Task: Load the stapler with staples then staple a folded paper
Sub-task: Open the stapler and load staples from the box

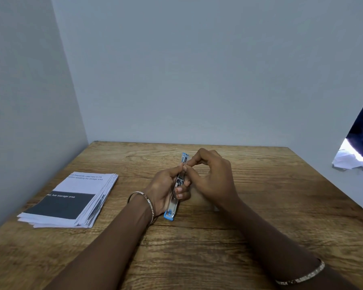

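Right bangle (302, 277) nearest, on the forearm. Wooden table (249, 227) under both arms. Left bangle (143, 197) at the wrist.

Left hand (166, 189) grips the stapler (175, 204), fingers curled round its middle. The stapler's blue near end is low by the tabletop and its far end points away. Right hand (214, 178) pinches the stapler's far half with thumb and forefinger closed; cannot tell whether staples sit between them.

1 paper stack (71, 199) lies left, well apart. Grey wall (197, 80) behind.

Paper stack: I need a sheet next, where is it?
In the head view the paper stack lies at the left of the wooden table, left of the left hand gripping the stapler.
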The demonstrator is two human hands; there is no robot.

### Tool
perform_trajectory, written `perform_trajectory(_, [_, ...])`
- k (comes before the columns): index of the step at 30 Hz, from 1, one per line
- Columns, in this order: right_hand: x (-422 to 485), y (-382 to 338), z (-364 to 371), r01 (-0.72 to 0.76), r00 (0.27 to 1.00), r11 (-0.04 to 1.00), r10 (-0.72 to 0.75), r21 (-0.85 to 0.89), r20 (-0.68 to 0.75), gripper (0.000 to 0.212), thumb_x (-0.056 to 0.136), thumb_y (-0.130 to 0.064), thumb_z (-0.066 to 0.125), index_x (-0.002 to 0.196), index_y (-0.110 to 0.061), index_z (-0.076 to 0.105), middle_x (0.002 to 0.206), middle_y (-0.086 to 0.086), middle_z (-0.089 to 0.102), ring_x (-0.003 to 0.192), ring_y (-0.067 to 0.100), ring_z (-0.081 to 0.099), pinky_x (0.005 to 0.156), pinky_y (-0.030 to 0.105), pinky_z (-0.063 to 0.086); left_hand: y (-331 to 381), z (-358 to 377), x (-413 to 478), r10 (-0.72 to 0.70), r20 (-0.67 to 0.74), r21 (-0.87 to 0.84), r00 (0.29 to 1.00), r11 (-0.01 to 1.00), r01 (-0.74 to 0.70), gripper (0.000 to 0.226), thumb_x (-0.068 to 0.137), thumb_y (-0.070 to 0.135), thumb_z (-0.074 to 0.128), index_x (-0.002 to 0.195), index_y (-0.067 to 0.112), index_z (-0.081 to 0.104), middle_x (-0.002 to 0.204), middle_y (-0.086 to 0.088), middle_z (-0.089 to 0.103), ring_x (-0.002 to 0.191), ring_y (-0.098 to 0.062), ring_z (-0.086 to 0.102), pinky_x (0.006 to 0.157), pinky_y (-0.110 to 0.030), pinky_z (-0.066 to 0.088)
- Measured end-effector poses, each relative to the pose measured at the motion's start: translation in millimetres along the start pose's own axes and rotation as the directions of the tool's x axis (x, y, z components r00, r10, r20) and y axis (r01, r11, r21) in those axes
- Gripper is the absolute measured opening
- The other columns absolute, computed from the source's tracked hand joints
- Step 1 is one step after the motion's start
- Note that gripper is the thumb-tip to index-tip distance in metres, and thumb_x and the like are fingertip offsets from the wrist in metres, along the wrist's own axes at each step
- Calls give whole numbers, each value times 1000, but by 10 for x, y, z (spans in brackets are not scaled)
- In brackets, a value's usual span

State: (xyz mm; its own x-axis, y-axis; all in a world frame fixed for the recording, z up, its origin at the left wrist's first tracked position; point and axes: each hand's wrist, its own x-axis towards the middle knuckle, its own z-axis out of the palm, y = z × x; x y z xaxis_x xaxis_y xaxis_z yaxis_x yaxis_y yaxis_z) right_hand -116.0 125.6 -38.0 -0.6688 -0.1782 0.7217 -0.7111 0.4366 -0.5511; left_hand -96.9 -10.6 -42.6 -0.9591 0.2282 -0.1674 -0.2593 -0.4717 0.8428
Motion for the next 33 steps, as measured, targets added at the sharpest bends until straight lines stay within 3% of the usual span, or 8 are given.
perform_trajectory(3, [-29, -64, 17, 34, 999, 999, -35, 32, 10, 14, 73, -14, 81, 72, -16, 68, 71, -20, 62, 81, 2, 58, 74, 21, 43, -4, -24, 32, 3, -22, -45, 1000, 999, -4, 22, 105, 17, 35, 108, 6, 53, 39, 0, 40, 29, -8, 32, 34, -19, 26])
perform_trajectory(6, [-24, -90, 18, 18, 999, 994, -22, 107, 32, 15, 79, -20, 78, 72, -16, 66, 65, -13, 67, 71, 6, 64, 74, 24, 48, -20, -43, 56, 22, -19, -54, 1000, 998, -23, 34, 103, 15, 32, 128, 5, 54, 39, 1, 42, 29, -7, 31, 35, -19, 25])
perform_trajectory(8, [1, -65, -8, -109, 993, 966, 95, 234, 72, 13, 87, -22, 74, 78, -16, 66, 63, -4, 73, 64, 11, 71, 76, 28, 54, -25, -37, 60, 26, 18, -73, 999, 997, -25, 31, 106, 22, 34, 120, 4, 55, 44, -3, 44, 29, -7, 31, 35, -19, 24])
perform_trajectory(12, [36, 47, -41, -316, 949, 886, 298, 341, 106, 9, 86, -18, 75, 87, -20, 67, 66, 4, 75, 64, 23, 73, 71, 37, 56, -37, -24, 57, 24, 60, -1, 998, 1000, -24, 40, 108, 28, 35, 78, 4, 48, 45, -3, 46, 30, -7, 31, 35, -18, 24])
perform_trajectory(19, [101, 123, -69, -543, 840, 736, 464, 404, 282, 20, 73, -3, 79, 83, -14, 67, 74, 3, 60, 72, 16, 57, 71, 32, 50, -60, -5, 39, 118, 68, 87, 991, 989, -124, 30, 108, 27, 39, 89, 8, 53, 55, -8, 49, 33, -8, 33, 35, -16, 30])
perform_trajectory(25, [112, 111, -92, -545, 838, 718, 476, 433, 266, 24, 70, -2, 81, 80, -13, 62, 67, -1, 57, 62, 10, 54, 64, 27, 49, -61, -11, 16, 199, 150, 233, 968, 945, -230, 27, 109, 31, 36, 99, 12, 52, 59, -8, 57, 36, -10, 38, 38, -20, 37])
perform_trajectory(30, [90, 92, -74, -471, 882, 777, 430, 417, 194, 26, 70, -4, 83, 81, -13, 61, 72, 2, 58, 55, 7, 56, 58, 25, 50, -65, 6, 11, 238, 135, 245, 962, 932, -265, 26, 109, 28, 34, 103, 8, 48, 66, -15, 56, 37, -13, 38, 39, -20, 37])
perform_trajectory(33, [74, 70, -74, -378, 925, 851, 359, 365, 119, 24, 73, -2, 82, 82, -10, 61, 71, -2, 58, 45, -3, 55, 46, 15, 46, -76, 15, 13, 234, 117, 247, 965, 934, -257, 27, 110, 26, 32, 105, 6, 50, 69, -20, 55, 36, -15, 39, 39, -20, 37])
